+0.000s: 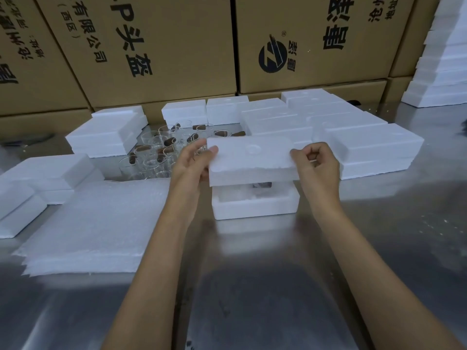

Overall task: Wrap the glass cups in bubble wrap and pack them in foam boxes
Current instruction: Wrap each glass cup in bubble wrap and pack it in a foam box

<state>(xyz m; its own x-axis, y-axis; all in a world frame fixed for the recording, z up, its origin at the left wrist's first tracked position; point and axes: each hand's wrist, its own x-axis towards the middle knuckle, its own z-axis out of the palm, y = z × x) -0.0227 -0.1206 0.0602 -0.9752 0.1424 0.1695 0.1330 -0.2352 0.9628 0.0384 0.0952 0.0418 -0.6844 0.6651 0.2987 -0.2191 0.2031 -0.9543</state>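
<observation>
Our left hand [192, 165] and right hand [314, 165], each grip clasped on the foam lid [252, 160] just above the open foam box [255, 207].

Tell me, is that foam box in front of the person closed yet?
Not yet. Both hands hold the foam lid above the foam box; a gap shows between them, with something wrapped inside.

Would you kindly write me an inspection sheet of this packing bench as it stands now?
Surface: shiny metal table, white crumbs at right.
Job's things: foam lid held above open foam box; glass cups behind; bubble wrap sheets at left.
Clutter: spare foam boxes left, rear and right.
Hands: left hand and right hand grip the lid's ends.
Cables: nothing seen.
Surroundings: cardboard cartons behind.
</observation>
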